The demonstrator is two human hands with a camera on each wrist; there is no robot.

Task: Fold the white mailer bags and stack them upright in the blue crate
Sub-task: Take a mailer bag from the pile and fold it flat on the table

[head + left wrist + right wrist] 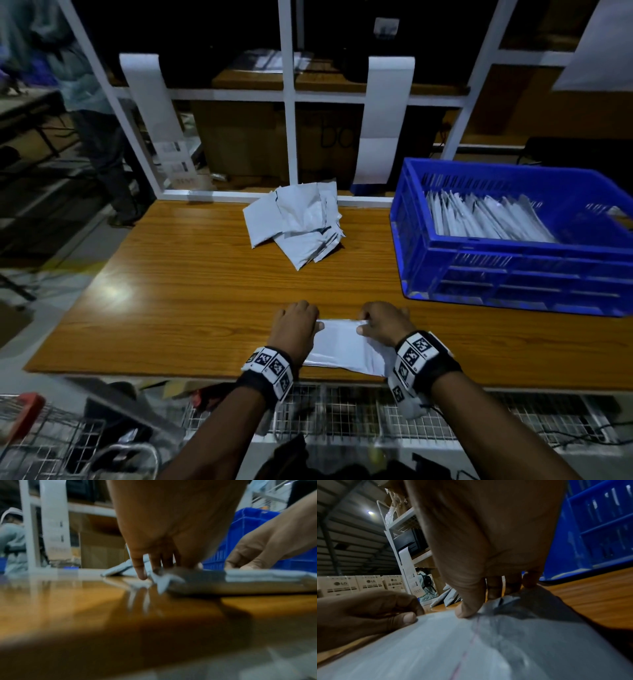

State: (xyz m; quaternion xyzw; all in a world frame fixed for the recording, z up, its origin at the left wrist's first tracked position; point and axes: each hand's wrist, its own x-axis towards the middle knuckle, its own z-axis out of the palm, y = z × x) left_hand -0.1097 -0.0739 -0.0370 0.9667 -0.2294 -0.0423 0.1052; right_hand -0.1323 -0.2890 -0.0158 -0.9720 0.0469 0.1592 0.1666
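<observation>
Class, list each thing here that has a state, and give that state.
mailer bag: flat on table, pinched at far edge by both hands
left hand: pinching bag
right hand: pinching bag
loose pile of bags: unfolded, heaped
blue crate: partly filled, bags leaning

The left hand covers the left end of the bag, so its grip there is hidden. The crate runs off the right edge. Its bags blur together, uncountable. The left wrist view is smeared; the near bench is a blur.
</observation>
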